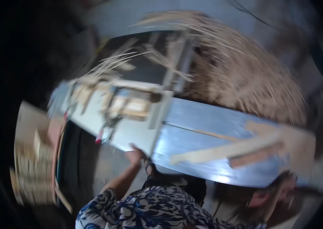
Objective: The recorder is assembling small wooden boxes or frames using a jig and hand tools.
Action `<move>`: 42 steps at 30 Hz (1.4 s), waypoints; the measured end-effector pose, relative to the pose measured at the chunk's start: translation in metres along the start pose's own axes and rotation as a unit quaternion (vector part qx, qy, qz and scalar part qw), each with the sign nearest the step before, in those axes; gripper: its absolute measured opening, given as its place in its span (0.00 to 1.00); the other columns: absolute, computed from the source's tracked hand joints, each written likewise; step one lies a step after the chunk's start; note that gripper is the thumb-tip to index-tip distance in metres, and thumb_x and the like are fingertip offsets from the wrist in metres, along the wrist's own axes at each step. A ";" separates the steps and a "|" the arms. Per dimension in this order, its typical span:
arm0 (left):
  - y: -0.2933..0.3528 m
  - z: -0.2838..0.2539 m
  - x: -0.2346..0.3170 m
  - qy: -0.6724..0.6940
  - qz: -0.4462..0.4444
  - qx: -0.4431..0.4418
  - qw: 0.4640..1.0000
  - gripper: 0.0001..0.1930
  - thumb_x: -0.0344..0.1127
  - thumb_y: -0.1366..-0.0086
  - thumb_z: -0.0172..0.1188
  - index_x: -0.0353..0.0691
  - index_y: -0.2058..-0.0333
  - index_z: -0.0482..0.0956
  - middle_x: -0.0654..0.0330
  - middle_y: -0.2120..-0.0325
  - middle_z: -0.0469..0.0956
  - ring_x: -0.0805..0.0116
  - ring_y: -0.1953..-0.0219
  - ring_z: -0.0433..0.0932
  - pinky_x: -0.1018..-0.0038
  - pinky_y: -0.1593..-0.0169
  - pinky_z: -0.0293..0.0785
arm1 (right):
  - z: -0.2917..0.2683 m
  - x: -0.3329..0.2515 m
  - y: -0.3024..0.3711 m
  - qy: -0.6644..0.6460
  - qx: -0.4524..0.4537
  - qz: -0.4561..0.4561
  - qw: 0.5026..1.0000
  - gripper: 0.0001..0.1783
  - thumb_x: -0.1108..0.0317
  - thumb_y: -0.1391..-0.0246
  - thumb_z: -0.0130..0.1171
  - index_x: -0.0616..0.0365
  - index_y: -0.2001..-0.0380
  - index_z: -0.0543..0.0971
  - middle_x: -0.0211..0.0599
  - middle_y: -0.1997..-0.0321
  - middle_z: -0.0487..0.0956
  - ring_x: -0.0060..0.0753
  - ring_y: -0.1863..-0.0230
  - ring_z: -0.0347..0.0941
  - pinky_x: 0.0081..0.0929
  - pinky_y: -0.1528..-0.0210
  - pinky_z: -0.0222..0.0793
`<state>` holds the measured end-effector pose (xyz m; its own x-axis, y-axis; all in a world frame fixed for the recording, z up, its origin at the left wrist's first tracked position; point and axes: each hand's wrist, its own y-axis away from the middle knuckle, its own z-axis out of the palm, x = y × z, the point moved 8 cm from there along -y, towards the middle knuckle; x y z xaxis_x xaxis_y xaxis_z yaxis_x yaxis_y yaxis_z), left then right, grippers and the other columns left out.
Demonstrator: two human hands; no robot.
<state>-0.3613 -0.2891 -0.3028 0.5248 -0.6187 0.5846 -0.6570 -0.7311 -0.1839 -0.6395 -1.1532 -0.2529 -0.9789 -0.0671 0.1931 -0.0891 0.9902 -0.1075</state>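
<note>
Left hand [135, 155]: reaches up from a bent forearm to the near edge of the flat cream-white tabletop [131, 131], just left of the near-left corner of the silvery sheet-metal tabletop [207, 108], the landmark here. Thumb raised and set apart, pointing away from the body; curl of the fingers unclear. Cannot tell whether gripping the cream edge or only resting against it.

Right hand [284, 187]: at the right end of the landmark's near edge, forearm slanting up from below. Badly blurred; cannot tell how far open, or whether holding anything. Just left of that hand and below the landmark's near edge, a pinkish-red object [258, 199], too smeared to identify.

On the landmark's right half, nearest the right hand: a long, pale, flat wooden board [222, 149], lying aslant, and a shorter reddish-brown wooden strip [256, 155] just on its near side. Beyond the landmark's far edge, a big heap of thin tan wood strips [241, 72]. Left of the landmark, on the cream-white tabletop, pale wooden blocks [136, 108] and a red-ended metal tool [106, 135].
</note>
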 end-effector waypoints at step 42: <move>-0.785 -0.301 -0.079 -0.079 0.396 -0.002 0.915 0.19 0.47 0.27 0.58 0.39 0.73 0.75 0.51 0.77 0.80 0.47 0.76 0.81 0.57 0.74 0.75 | -0.393 -0.337 0.996 -0.479 -0.083 -0.297 0.822 0.24 0.58 0.27 0.49 0.72 0.41 0.71 0.53 0.60 0.81 0.42 0.63 0.74 0.38 0.56 0.72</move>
<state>-0.0499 0.4201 0.0329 -0.0448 -0.9881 0.1473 -0.8666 -0.0350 -0.4978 -0.3257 -0.0964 -0.0414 -0.4748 -0.5317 -0.7013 -0.6547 0.7459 -0.1223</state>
